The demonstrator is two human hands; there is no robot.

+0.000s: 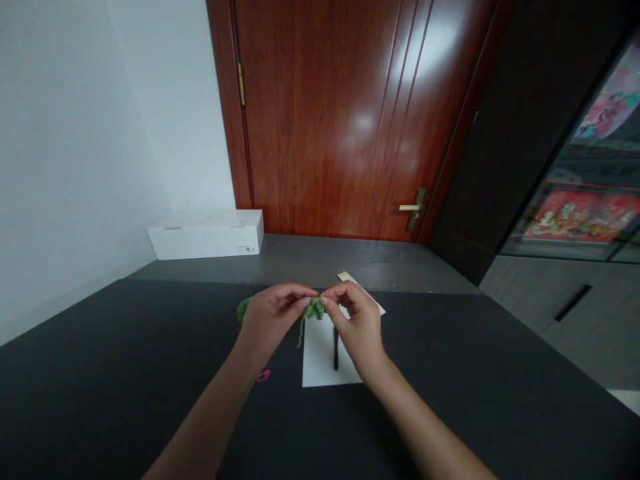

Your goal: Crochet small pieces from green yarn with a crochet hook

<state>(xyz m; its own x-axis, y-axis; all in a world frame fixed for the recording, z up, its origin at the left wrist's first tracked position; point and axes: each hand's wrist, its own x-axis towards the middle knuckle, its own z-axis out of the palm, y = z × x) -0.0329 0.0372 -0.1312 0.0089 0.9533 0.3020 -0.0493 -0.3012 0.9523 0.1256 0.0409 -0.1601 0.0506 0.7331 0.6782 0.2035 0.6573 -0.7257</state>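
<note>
- Green yarn piece (313, 309), held up in the air over the paper, with one thin strand hanging down and a fuzzy bit poking out past the left hand.
- Left hand (270, 320), mostly closed, thumb and fingers pinching the yarn.
- Right hand (356, 327), curled, fingertips pinching the other side of the yarn, right next to the left hand's fingers.
- White paper sheet (325, 357), flat on the black table (125, 393), just under the hands.
- Thin dark stick (336, 350) on the paper, partly behind the right hand.
- Pale card (359, 285), half under the paper.
- Small pink clip (263, 376) on the table, near the left wrist.
- White box (205, 235) on the gray ledge (320, 260), against the white wall (90, 133).
- Shiny red-brown wooden door (320, 113) behind the ledge, with a gold handle (413, 208).
- Dark cupboard (475, 167) on the far right, beside a glass front with bright pictures (580, 213).
</note>
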